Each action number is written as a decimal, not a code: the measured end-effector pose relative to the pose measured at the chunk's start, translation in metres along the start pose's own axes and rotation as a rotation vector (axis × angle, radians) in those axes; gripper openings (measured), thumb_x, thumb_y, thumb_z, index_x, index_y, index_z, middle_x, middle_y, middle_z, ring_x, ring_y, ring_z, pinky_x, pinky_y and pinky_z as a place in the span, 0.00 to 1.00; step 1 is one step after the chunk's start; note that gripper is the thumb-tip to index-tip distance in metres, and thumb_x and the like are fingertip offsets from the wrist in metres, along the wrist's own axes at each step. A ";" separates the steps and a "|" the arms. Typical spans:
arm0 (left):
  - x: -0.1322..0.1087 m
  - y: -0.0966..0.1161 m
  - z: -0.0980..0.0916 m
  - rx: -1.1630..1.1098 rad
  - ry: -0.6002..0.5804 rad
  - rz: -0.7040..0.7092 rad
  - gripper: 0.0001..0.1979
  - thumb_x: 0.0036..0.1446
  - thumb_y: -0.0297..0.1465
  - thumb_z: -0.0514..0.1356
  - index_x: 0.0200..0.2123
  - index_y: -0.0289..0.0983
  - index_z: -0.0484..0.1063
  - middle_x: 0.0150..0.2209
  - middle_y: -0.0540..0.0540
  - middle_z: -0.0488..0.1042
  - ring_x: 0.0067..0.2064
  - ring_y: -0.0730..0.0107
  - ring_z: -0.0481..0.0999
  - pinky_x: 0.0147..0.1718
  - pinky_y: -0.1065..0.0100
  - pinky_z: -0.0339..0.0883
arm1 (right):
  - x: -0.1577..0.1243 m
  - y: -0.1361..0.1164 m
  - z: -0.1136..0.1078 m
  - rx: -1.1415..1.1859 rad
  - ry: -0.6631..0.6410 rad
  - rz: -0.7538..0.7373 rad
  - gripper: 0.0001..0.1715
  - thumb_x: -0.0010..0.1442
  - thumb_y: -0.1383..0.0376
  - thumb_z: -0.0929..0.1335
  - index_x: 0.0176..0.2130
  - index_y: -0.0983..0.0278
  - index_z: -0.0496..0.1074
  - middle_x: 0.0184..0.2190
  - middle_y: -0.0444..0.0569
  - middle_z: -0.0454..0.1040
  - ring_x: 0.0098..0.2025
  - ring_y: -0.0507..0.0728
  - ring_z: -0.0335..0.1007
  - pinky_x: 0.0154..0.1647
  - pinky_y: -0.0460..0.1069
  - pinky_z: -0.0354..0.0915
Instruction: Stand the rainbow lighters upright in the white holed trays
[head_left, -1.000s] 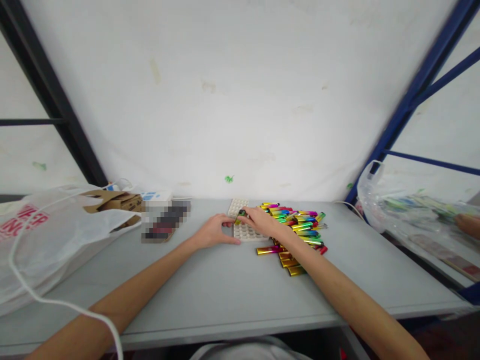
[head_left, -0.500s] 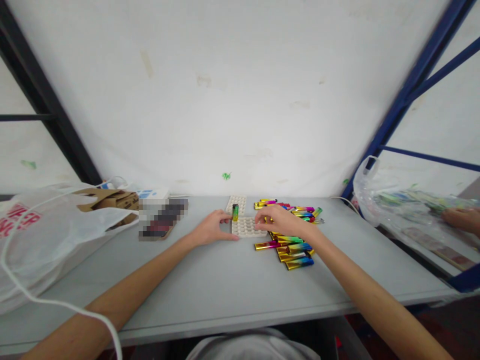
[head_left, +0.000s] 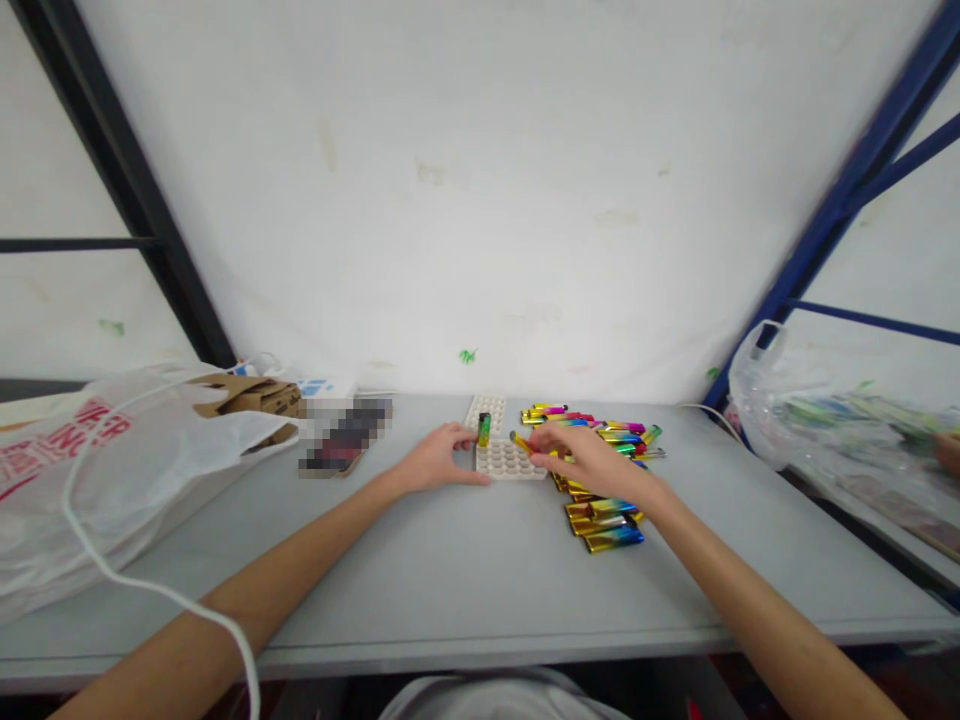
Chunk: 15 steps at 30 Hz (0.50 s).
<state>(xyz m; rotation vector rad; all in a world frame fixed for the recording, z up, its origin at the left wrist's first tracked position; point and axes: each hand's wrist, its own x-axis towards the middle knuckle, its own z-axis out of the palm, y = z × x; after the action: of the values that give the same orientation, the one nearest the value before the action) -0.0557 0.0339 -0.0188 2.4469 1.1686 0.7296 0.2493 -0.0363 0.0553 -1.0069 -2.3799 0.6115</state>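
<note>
A white tray with rows of holes [head_left: 514,462] lies on the grey table. One green-and-gold lighter [head_left: 484,430] stands upright at its back left corner. My left hand [head_left: 442,458] grips the tray's left end, thumb along the front corner and fingers curled by the standing lighter. Over the tray's right part, my right hand [head_left: 574,455] pinches a gold lighter [head_left: 519,441], tilted, its near end covered by the fingers. Beside and under that hand lies a pile of shiny coloured lighters [head_left: 611,510], partly hidden by it.
Behind the first tray lies a second holed tray [head_left: 486,412]. To the left are a blurred-out flat object [head_left: 349,438], a cardboard box [head_left: 262,395] and a white plastic bag [head_left: 157,450] with a cable across it. Clear plastic bags [head_left: 817,410] and another person's hand [head_left: 949,452] are at right.
A pink-and-gold lighter has gone from the pile's left side, and my right hand now holds a lighter over the tray. My left hand stays at the tray. The view has shifted slightly.
</note>
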 end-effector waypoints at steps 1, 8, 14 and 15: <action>0.000 0.000 0.000 0.000 -0.003 0.001 0.39 0.44 0.60 0.74 0.52 0.39 0.82 0.43 0.44 0.78 0.44 0.53 0.77 0.46 0.60 0.70 | 0.007 0.001 -0.003 0.086 0.024 0.020 0.18 0.74 0.50 0.67 0.51 0.61 0.73 0.40 0.49 0.81 0.39 0.58 0.78 0.43 0.52 0.71; -0.001 0.003 -0.002 0.022 -0.009 0.011 0.38 0.47 0.60 0.72 0.50 0.38 0.80 0.43 0.44 0.77 0.43 0.54 0.76 0.45 0.61 0.69 | 0.046 0.019 0.007 0.396 0.319 0.040 0.27 0.62 0.44 0.74 0.47 0.63 0.78 0.39 0.49 0.80 0.37 0.56 0.72 0.39 0.50 0.67; -0.001 0.008 -0.005 0.013 -0.025 0.010 0.34 0.47 0.58 0.73 0.47 0.38 0.80 0.41 0.46 0.77 0.43 0.55 0.76 0.44 0.61 0.68 | 0.041 0.039 0.032 0.556 0.373 0.168 0.30 0.63 0.38 0.70 0.39 0.62 0.74 0.34 0.47 0.76 0.36 0.57 0.71 0.38 0.51 0.69; -0.001 0.009 -0.005 0.013 -0.027 0.009 0.33 0.47 0.57 0.73 0.47 0.38 0.80 0.41 0.46 0.77 0.43 0.55 0.76 0.44 0.61 0.68 | 0.040 0.039 0.035 0.593 0.359 0.170 0.31 0.64 0.37 0.69 0.40 0.61 0.73 0.36 0.48 0.77 0.37 0.57 0.73 0.40 0.52 0.71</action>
<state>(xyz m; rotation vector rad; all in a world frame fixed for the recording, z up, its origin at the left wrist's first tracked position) -0.0539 0.0277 -0.0103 2.4662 1.1569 0.6908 0.2252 0.0106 0.0163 -0.9491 -1.6625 1.0236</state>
